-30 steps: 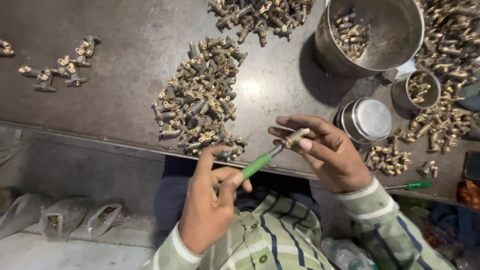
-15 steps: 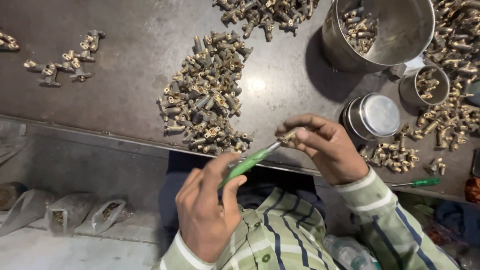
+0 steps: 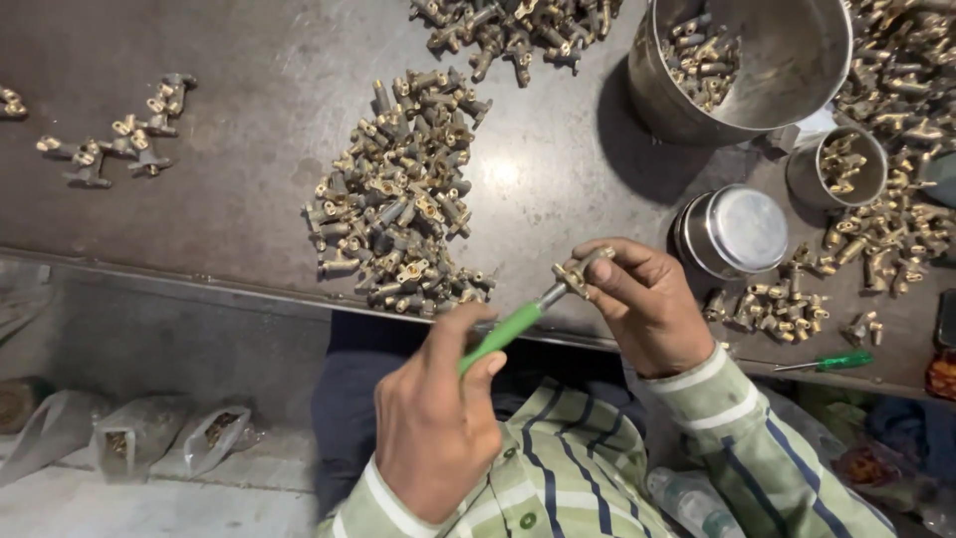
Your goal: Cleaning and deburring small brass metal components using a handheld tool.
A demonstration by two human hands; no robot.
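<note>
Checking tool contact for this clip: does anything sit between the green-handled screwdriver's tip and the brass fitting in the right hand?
Nothing visible: the green-handled screwdriver, held by the left hand, meets the brass fitting pinched in the right hand.

I'm gripping a green-handled screwdriver in my left hand, its tip meeting the brass fitting my right hand is pinching.

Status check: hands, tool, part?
Left hand grips green-handled screwdriver. Right hand pinches small brass fitting, tip on it. Nothing in between.
</note>
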